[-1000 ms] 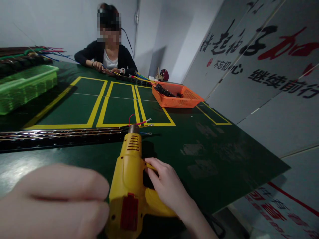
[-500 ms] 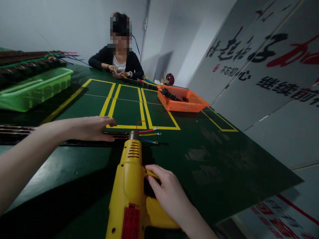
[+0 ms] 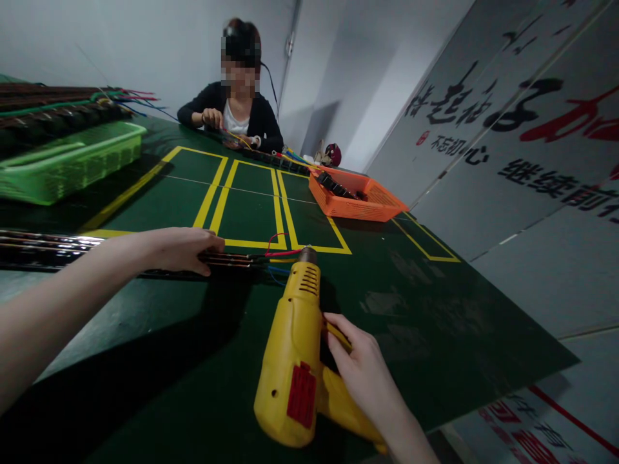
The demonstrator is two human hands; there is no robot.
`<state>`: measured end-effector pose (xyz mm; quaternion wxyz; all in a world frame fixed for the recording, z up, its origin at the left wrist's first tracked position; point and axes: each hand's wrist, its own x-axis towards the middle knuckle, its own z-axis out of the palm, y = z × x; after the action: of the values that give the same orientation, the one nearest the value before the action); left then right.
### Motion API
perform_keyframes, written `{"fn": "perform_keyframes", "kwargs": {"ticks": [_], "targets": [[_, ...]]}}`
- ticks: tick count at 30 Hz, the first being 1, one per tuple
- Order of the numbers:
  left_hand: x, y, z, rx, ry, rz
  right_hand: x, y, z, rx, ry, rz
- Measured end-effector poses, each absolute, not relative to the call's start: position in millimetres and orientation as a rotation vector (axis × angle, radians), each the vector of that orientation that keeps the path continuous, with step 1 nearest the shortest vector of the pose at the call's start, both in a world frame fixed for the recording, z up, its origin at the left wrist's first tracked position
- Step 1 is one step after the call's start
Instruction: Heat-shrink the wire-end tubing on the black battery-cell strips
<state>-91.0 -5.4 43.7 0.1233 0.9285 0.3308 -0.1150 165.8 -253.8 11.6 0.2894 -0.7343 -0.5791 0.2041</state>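
My right hand (image 3: 360, 361) is closed on a yellow heat gun (image 3: 285, 348), with fingers at its trigger guard. The metal nozzle (image 3: 308, 255) points away from me and covers the ends of the coloured leads. My left hand (image 3: 176, 250) lies over a long, dark, glossy bundle (image 3: 232, 260), thumb on the near side and fingers curled over the far side. From the bundle's right end come a red lead (image 3: 285, 253), a yellow one and a blue lead (image 3: 281, 269), plus a thin red wire looping up.
A co-worker (image 3: 232, 116) sits across the green table (image 3: 435, 316), handling coloured wires. An orange basket (image 3: 360, 207) holding dark parts stands at the back. On the left are a green basket (image 3: 72, 171) and stacked dark bundles (image 3: 48, 106). Yellow tape (image 3: 251, 245) marks the tabletop.
The heat gun has moved right in my right hand, its nozzle going from the bundle's end to the lead tips. My left hand has curled its fingers onto the bundle.
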Motion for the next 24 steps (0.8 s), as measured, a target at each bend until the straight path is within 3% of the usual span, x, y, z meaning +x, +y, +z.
{"fn": "perform_keyframes", "kwargs": {"ticks": [13,24], "targets": [[-94.7,-1.9,49.1,2.728,1.097,-0.391,126.0,-250.0,20.0,-1.815,-1.788,0.627],[-105.8,7.0,42.5,2.696,0.974,-0.223,150.6,-253.9,12.6,-1.886,-1.605,0.398]]}}
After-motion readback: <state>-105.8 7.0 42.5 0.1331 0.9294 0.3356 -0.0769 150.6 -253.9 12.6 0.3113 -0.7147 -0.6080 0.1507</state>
